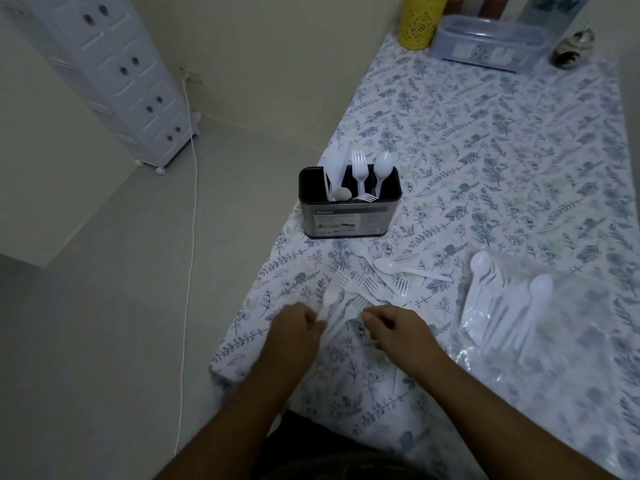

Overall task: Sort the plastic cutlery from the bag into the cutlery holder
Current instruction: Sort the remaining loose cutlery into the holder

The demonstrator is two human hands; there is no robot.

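Observation:
A black cutlery holder [349,216] stands near the table's left edge with white knives, forks and a spoon upright in it. Loose white forks [372,285] and spoons [389,265] lie scattered on the floral cloth in front of it. A clear plastic bag [568,341] with several white spoons lies at the right. My left hand [294,332] is pinched on the handle of a white spoon [330,296] lying on the cloth. My right hand [394,329] has its fingers closed on the handle of a white fork [356,303] beside it.
A floral tablecloth [485,161] covers the table, whose left edge drops to the floor. At the far end stand a yellow canister [417,22], a clear lidded box [485,43] and a shell ornament [573,46]. A white drawer unit [121,77] and a cable are on the floor.

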